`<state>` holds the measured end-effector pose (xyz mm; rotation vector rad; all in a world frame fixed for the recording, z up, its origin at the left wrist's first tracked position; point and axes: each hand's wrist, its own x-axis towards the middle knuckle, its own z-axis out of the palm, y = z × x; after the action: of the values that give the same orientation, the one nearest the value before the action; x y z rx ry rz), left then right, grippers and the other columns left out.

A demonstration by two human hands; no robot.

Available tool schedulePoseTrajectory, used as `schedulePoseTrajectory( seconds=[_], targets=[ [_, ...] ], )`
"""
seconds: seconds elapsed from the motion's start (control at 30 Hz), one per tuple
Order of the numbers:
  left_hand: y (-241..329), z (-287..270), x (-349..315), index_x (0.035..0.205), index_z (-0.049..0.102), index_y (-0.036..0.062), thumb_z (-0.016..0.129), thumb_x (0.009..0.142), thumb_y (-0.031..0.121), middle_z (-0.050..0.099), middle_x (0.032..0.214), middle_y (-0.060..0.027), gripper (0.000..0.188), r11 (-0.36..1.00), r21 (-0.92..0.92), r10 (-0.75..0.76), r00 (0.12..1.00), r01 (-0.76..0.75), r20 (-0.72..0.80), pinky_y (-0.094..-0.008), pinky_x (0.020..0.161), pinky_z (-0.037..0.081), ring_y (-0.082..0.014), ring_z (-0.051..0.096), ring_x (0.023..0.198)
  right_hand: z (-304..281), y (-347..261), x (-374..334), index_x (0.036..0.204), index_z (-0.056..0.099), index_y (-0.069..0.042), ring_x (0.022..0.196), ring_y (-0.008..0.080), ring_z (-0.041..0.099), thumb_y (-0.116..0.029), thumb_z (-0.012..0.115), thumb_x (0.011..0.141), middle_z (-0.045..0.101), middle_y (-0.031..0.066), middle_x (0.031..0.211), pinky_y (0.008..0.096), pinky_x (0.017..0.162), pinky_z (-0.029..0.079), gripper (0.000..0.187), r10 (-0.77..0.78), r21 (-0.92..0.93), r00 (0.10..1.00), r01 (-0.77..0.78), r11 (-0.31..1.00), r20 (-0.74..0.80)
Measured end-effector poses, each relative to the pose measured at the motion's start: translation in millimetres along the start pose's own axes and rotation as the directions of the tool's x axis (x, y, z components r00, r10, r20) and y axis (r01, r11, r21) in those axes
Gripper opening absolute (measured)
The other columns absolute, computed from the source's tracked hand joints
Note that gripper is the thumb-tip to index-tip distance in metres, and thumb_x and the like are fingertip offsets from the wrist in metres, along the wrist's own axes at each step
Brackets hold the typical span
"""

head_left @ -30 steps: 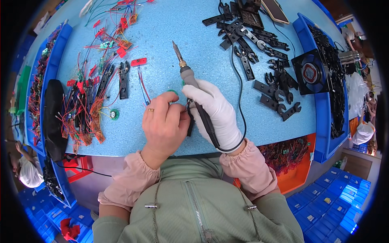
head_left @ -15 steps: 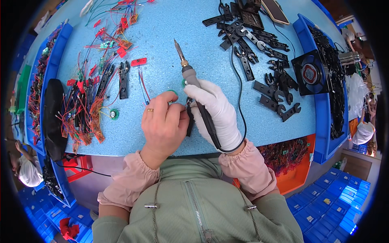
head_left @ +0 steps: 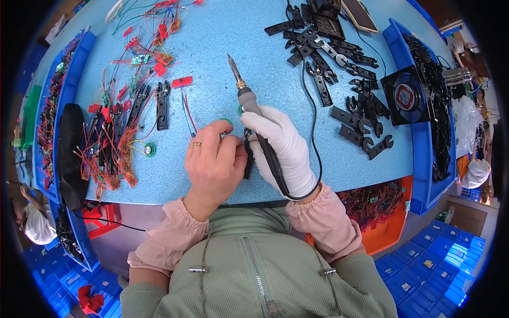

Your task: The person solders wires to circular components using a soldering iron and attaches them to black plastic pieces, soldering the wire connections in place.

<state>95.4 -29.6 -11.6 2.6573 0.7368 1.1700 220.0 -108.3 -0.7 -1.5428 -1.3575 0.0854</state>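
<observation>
My gloved right hand [head_left: 283,146] is closed around a soldering iron [head_left: 247,98], its metal tip pointing up and away over the table. My bare left hand [head_left: 213,167], with a ring on one finger, is pinched closed at a small black plastic part [head_left: 248,161] between the two hands. The gloved fingertips also meet that part, which is mostly hidden. Red and blue wires [head_left: 187,110] run from a small red plate [head_left: 182,81] down to the left fingers. A green round piece [head_left: 227,121] peeks out beyond the left fingertips.
Wired black parts [head_left: 108,143] and a green round piece [head_left: 149,149] lie to the left. Several black plastic parts [head_left: 366,106] are heaped right, near a small fan [head_left: 406,97]. Blue bins [head_left: 419,175] flank the table. The iron's cord [head_left: 314,106] loops past my right wrist.
</observation>
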Motion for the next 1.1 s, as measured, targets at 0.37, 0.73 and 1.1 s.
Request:
schedulePoseTrajectory(
  seconds=[0.37,0.73,1.1],
  targets=[
    [0,-5,4,0.086,0.066,0.0065,0.073,0.067,0.000,0.064,0.108,-0.0062,0.021,0.997,-0.072,-0.029,0.999,0.032,0.046,-0.0333,0.069,0.047,-0.0228,0.058,0.079,2,2,0,0.129,0.065,-0.012,0.098,0.0270,0.067,0.015,0.065,0.073,0.063,0.0134,0.128,0.0319,0.083,0.054,0.062,0.015,0.041,0.999,-0.013,0.999,-0.031],
    [10,-2,4,0.084,0.065,0.0068,0.073,0.068,0.000,0.061,0.103,-0.0052,0.019,0.999,-0.039,-0.003,0.996,0.006,0.088,-0.0340,0.069,0.045,-0.0232,0.054,0.076,-5,1,-1,0.131,0.063,-0.010,0.097,0.0244,0.067,0.018,0.062,0.073,0.061,0.0136,0.132,0.0309,0.083,0.054,0.065,0.067,-0.001,0.997,-0.067,0.998,-0.025],
    [14,5,6,0.083,0.062,0.0070,0.071,0.068,-0.001,0.060,0.100,-0.0049,0.019,1.000,-0.011,-0.001,0.997,0.002,0.078,-0.0351,0.069,0.043,-0.0232,0.054,0.077,-3,6,-13,0.133,0.062,-0.006,0.098,0.0214,0.066,0.022,0.055,0.074,0.060,0.0136,0.136,0.0303,0.085,0.054,0.065,0.151,0.012,0.987,-0.150,0.989,-0.063]
  ],
)
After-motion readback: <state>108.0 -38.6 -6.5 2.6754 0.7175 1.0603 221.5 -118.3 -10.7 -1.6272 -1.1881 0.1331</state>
